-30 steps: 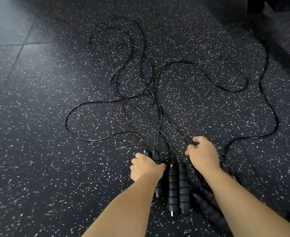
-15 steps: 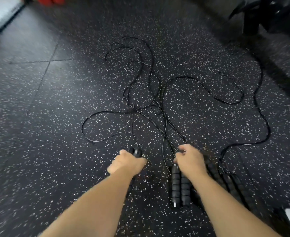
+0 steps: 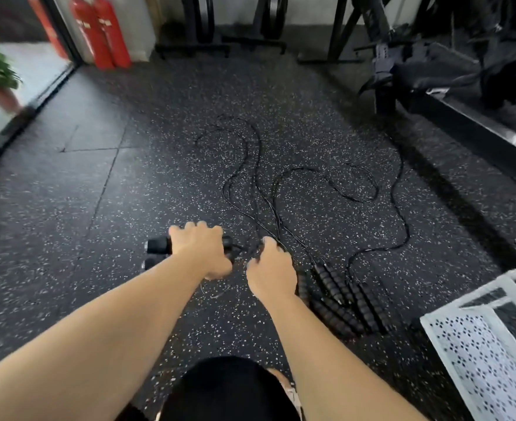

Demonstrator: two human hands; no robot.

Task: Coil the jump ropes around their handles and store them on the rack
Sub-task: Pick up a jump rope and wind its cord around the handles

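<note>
**Handles lifted and turned sideways; view rose to take in the room**

The left hand (image 3: 200,249), which a second ago gripped a pair of handles (image 3: 158,246) pointing up and down beside the others on the floor, raised them and turned them crosswise, their ends sticking out to the left. The right hand (image 3: 270,273) left the rope near the grouped handles (image 3: 346,296) and closed in beside the left hand, pinching the rope (image 3: 244,247) next to the lifted pair. The loops (image 3: 250,165) on the left of the floor drew in narrower. The camera tilted up, bringing fire extinguishers (image 3: 103,31) and a white perforated rack (image 3: 481,360) into view.
</note>
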